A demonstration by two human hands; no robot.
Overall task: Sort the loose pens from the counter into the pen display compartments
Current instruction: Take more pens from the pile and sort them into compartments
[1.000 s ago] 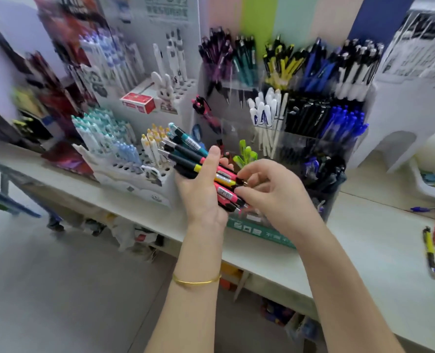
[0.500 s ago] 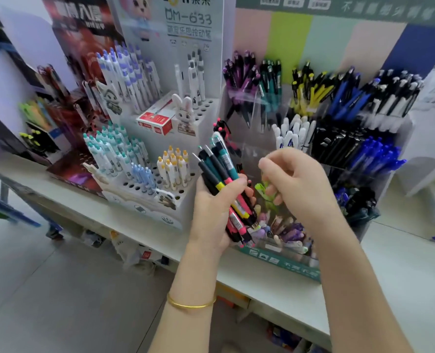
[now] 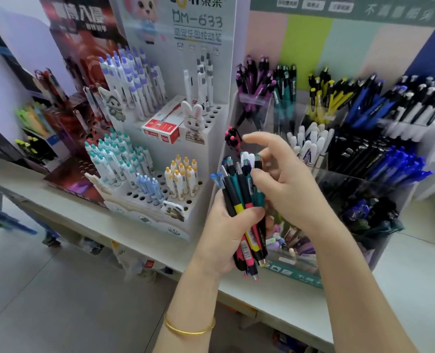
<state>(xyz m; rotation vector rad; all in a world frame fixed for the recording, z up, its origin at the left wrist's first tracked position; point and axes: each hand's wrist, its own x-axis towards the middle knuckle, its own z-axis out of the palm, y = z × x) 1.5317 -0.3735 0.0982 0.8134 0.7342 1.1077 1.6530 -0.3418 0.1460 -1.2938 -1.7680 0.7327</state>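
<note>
Both bare forearms reached up over the counter's near edge. The left hand was wrapped round a bundle of pens, thumb across the front, holding it nearly upright. The right hand sat at the pens' top ends, forefinger lifted clear and thumb against the bundle. Whether it gripped one, I couldn't tell.

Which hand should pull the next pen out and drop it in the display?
Right, probably. The left hand grips the bundle of pens, so it is occupied; the right hand has its fingers at the pen tops, beside the clear compartments.
</note>
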